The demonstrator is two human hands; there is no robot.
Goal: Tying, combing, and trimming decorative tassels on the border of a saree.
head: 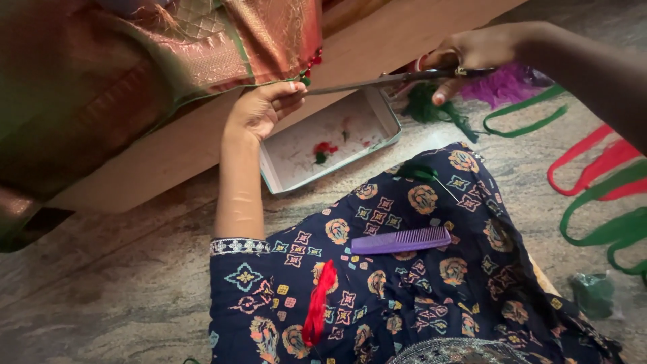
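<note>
The left hand (pixel 259 108) is pinching the edge of a woven cloth (pixel 202 47), copper-red with a green and gold border, that is draping over the side of a wooden bed frame (pixel 377 40). Its fingers (pixel 291 91) are closing narrowly on the hem just beside a small tassel (pixel 310 67) of red and green thread hanging from the corner. The right hand (pixel 465 54) is holding a pair of scissors (pixel 391 79), fingers curled through the handles, with the long blades pointing left toward that tassel; whether the blades are parted is hard to tell.

The cloth is looking soft, light and limp, likely to slip and fold unless kept taut, so the hem next to the tassel seems the sensible place to grip it. The thread ends are probably very light and quick to fray. The scissors are stiff and sharp, best held by the handles, as they are now.

The left forearm is rising straight from the lap, wrist bent back, palm turned toward the cloth. The right arm is reaching in from the upper right, stretched across and held level.

Below the hands, an open shallow box (pixel 377 111) with thread scraps in it is lying on the stone floor (pixel 101 283). A purple comb (pixel 401 240) and a red bundle of thread (pixel 320 303) are resting on the dark printed dress over the lap. Green and red ribbon loops (pixel 600 182) are lying on the floor to the right.
</note>
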